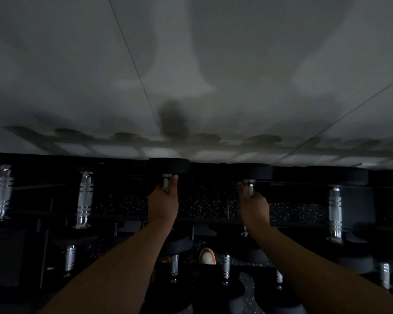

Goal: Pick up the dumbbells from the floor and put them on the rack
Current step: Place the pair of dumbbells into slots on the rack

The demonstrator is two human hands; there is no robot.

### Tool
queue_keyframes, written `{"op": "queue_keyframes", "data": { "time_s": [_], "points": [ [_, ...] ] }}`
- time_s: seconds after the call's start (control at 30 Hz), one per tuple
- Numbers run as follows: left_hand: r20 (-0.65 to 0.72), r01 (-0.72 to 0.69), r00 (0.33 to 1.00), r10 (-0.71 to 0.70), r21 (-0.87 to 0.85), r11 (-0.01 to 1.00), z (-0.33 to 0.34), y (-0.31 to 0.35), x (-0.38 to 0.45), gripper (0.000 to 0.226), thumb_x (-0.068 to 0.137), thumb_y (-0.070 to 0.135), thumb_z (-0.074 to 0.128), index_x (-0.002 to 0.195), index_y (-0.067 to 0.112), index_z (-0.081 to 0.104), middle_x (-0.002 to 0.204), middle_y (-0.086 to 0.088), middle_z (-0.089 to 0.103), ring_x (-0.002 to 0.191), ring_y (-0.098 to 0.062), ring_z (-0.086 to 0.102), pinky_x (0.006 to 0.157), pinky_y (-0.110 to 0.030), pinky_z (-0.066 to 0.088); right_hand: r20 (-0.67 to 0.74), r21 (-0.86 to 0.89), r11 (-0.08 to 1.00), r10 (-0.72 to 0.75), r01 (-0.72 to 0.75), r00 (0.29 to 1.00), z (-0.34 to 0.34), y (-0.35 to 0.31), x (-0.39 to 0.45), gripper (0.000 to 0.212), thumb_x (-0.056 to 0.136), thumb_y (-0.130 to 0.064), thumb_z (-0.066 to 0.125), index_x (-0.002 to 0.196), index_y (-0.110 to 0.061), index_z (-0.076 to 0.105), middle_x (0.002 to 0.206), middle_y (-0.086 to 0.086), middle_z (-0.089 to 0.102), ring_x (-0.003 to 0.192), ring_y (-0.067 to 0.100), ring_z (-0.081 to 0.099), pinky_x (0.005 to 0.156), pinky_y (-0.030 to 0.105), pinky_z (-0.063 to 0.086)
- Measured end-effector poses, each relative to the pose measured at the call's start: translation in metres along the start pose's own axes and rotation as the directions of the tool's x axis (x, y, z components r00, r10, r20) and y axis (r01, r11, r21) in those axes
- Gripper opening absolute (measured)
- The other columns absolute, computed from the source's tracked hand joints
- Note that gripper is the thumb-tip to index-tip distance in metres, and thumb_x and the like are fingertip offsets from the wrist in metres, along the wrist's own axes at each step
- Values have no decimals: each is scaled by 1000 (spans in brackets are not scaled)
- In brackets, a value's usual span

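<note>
**Both hands on dumbbells at the rack's top tier**

While the room is dim, I can make out both of my arms reaching forward to the top tier of the rack (pixel 213 219), each hand wrapped round a chrome handle. My left hand (pixel 163 201) is clamped on the left dumbbell (pixel 169 166), fingers curled round the bar just below its far black head, which sits at the rack's back edge against the wall (pixel 191 64). My right hand (pixel 254 206) is clamped on the right dumbbell (pixel 253 171) in the same manner, thumb along the bar, the far head also at the rack's back edge. I cannot tell whether either dumbbell rests fully on the rails or is partly carried by the hand; the near heads are hidden under my wrists.

More dumbbells lie on the same tier: two to the left of my left hand, with bright ringed handles, and one (pixel 335 211) to the right of my right hand. Below the top tier, a lower row of dumbbells shows between and beside my forearms. Under the rack, between my arms, a shoe (pixel 207 256) with orange and white on it stands on the speckled floor (pixel 202 200).
</note>
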State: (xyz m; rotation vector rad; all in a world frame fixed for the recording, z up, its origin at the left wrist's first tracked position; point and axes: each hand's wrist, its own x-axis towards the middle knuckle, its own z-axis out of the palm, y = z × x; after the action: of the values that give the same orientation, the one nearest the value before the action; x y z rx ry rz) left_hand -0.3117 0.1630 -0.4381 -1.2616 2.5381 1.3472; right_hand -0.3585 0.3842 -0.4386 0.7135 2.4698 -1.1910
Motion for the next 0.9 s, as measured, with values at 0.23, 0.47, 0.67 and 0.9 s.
{"op": "queue_keyframes", "data": {
  "time_s": [0.23, 0.47, 0.67, 0.9],
  "points": [
    [5, -2, 1000, 2, -17, 1000, 1, -2, 1, 86, 72, 87, 27, 89, 10, 60, 80, -13, 66, 74, -33, 66, 59, -31, 43, 1, -5, 1000, -4, 4, 1000, 2, 5, 0, 58, 84, -70, 51, 76, -13, 59, 64, -4, 55, 56, 12, 47, 64, 30, 34],
    [-15, -3, 1000, 3, -18, 1000, 2, -1, 0, 85, 72, 86, 28, 89, 8, 59, 81, -11, 64, 79, -36, 65, 60, -31, 43, -44, -9, 1000, -22, 21, 999, 3, 3, -5, 55, 84, -69, 53, 78, -15, 55, 64, -2, 50, 62, 23, 45, 65, 32, 34],
    [-23, 0, 1000, 0, -4, 1000, 3, -2, 2, 78, 85, 73, 40, 100, 0, 64, 92, -24, 70, 85, -42, 67, 67, -36, 50, -99, -16, 1000, 2, -4, 995, 8, -2, -13, 55, 83, -70, 52, 82, -15, 55, 77, 9, 58, 70, 30, 54, 67, 33, 37],
    [49, 13, 999, -13, -9, 1000, -2, -2, 0, 75, 86, 72, 40, 104, 3, 59, 94, -19, 69, 74, -32, 66, 54, -30, 44, -118, -26, 1000, -8, 5, 993, 7, -5, -22, 54, 87, -65, 50, 96, -12, 53, 99, 20, 69, 91, 40, 64, 69, 36, 38]
  ]
}}
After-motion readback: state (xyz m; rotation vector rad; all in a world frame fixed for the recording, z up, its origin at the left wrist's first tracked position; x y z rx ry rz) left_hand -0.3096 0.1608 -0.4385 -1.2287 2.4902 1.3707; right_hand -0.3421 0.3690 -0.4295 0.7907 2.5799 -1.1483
